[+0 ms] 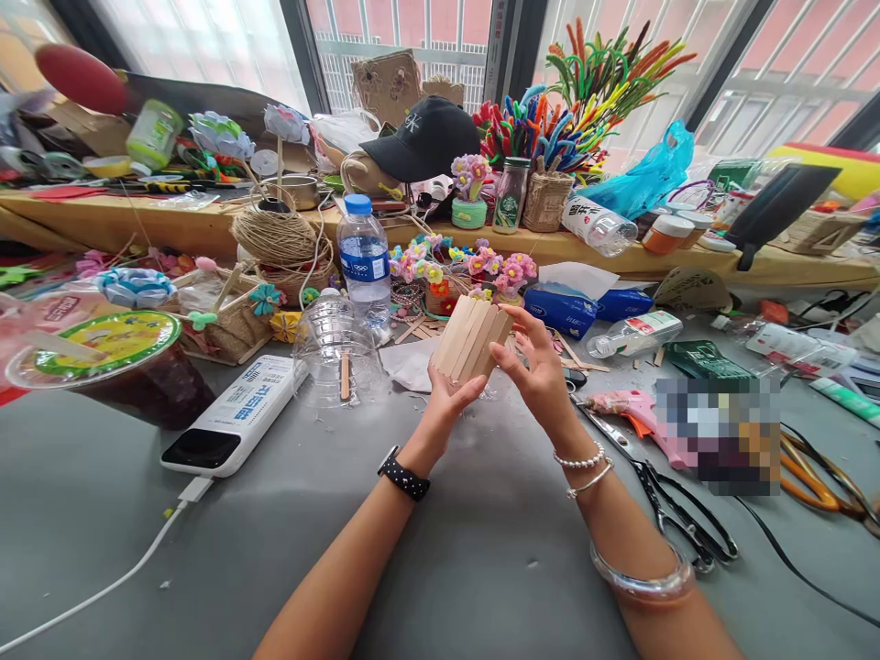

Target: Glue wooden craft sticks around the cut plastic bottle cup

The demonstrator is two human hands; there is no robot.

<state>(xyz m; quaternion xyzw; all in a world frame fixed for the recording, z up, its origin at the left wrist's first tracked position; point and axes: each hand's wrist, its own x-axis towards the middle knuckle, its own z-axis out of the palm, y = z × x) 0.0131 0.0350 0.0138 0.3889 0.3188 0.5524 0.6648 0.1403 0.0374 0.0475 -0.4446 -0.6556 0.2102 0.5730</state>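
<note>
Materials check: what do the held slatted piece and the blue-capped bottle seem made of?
Slatted piece: likely bare, matte wood; pale tan strips without visible gloss. Blue-capped bottle: probably smooth, clear plastic; see-through walls around a blue label, though material isn't certain.

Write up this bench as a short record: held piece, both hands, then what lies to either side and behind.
Held piece: wooden-stick piece, flat sticks set side by side
Left hand: holds the piece from below
Right hand: fingers at the piece's right edge; grip unclear
Surface: gray table
Left side: drink cup, power bank with white cable
Right side: pink glue gun, scissors
Behind: blue-capped bottle
</note>
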